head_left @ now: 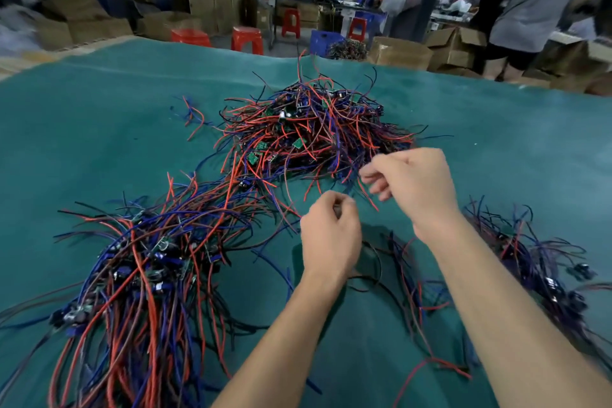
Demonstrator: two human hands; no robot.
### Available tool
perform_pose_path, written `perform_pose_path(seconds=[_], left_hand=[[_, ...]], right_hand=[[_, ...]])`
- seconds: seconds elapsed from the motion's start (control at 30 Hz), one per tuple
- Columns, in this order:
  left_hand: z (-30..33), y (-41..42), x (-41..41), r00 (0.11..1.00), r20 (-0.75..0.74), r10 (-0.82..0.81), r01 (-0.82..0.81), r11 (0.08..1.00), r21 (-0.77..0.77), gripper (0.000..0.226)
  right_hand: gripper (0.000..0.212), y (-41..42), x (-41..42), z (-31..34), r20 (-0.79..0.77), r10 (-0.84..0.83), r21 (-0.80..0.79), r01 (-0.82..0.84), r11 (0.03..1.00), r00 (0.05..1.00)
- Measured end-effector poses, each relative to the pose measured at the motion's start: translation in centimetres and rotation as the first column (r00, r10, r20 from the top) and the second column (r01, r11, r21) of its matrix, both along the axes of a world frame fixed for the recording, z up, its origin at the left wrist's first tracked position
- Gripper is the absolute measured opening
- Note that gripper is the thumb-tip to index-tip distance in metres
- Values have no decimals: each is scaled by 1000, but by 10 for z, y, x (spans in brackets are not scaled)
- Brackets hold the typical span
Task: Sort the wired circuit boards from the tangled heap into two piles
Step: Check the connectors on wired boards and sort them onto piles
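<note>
Both hands work at the near edge of the tangled heap [311,129], the left hand [329,235] curled around something unclear and the right hand [414,185] pinching thin wires [367,195], apparently freeing one board for the left pile [149,262] or right pile [536,262].

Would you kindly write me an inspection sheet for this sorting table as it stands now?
Surface: teal cloth-covered table, creased.
Job's things: tangled heap of red, blue and black wired green circuit boards at centre; large sorted pile on the left; smaller darker pile on the right.
Clutter: stray red and blue wires left of the heap.
Grippers: left hand curled, contents unclear; right hand fingers curled at the heap's edge, blurred.
Cables: loose black wires under the forearms.
Surroundings: cardboard boxes, red plastic stools, people working.
</note>
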State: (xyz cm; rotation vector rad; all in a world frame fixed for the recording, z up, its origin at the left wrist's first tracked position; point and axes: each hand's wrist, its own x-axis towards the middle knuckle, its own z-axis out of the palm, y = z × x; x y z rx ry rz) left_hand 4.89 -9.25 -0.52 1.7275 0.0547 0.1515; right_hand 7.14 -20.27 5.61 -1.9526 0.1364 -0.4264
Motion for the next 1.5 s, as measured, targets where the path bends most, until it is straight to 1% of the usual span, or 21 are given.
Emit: perform_pose_path(seconds=[0.1,0.17,0.23,0.3,0.37,0.4,0.47,0.53,0.57,0.63,0.73,0.87,0.97,1.03,1.17,1.23,1.27,1.3,1.37,1.43,1.5], left_hand=[[5,1,0,995,-84,-45,16,946,-323,27],[8,0,1,990,-88,-111,61,895,-442,33],[9,-2,0,983,-89,-161,99,871,-480,32],[7,-1,0,978,-82,-193,133,870,-475,23],[6,-1,-1,975,-65,-214,169,893,-416,22],[6,-1,-1,975,-51,-218,183,907,-379,23],[6,-1,-2,978,1,-208,200,939,-281,24],[6,-2,-4,978,59,-198,206,957,-204,22],[6,-3,-5,978,74,-193,203,962,-185,21],[6,-5,-7,971,99,-217,229,964,-137,20],[5,-9,-14,917,134,-376,382,924,-22,20],[6,-9,-16,890,121,-440,455,878,-150,14],[10,-8,-15,890,59,-452,444,831,-335,15],[13,-7,-15,855,30,-518,470,748,-469,25],[17,-4,-11,774,87,-627,522,554,-649,39],[17,0,-9,755,122,-644,539,505,-674,28],[15,2,-8,737,138,-661,556,478,-680,21],[14,2,-8,714,151,-684,572,445,-689,15],[12,-1,-8,679,127,-723,575,417,-703,8],[12,-3,-7,675,37,-737,558,478,-678,15],[11,-4,-8,670,-16,-742,587,542,-602,27]], right_hand=[[19,-13,-42,-9,-11,33,-64,-34,997,999],[23,-15,-65,-13,-49,148,-140,-153,978,988],[26,-16,-79,-16,-129,317,-103,-331,938,940],[23,-15,-86,-19,-239,486,44,-490,870,841],[14,-14,-87,-23,-321,579,93,-584,807,749],[14,-13,-85,-27,-333,573,81,-583,808,749],[17,-15,-80,-36,-286,427,31,-437,899,858],[26,-19,-74,-46,-171,147,-102,-166,981,974],[24,-21,-72,-49,-108,22,-136,-36,990,994],[18,-23,-69,-52,-37,-126,-34,125,992,991],[27,-25,-64,-51,-10,-148,239,146,960,989],[20,-26,-66,-48,-8,-115,506,103,857,993],[17,-28,-66,-42,-17,-66,646,61,761,998],[13,-30,-66,-38,-9,-37,746,31,665,999],[11,-40,-67,-31,-4,-1,913,4,408,1000],[10,-43,-67,-30,5,55,954,-21,299,998],[10,-43,-68,-30,10,94,959,-36,280,996],[11,-42,-68,-30,11,141,955,-52,291,990],[15,-39,-70,-31,1,251,918,-100,385,968],[18,-36,-72,-32,-20,306,831,-154,535,952],[21,-35,-72,-34,-32,273,736,-162,657,961]])
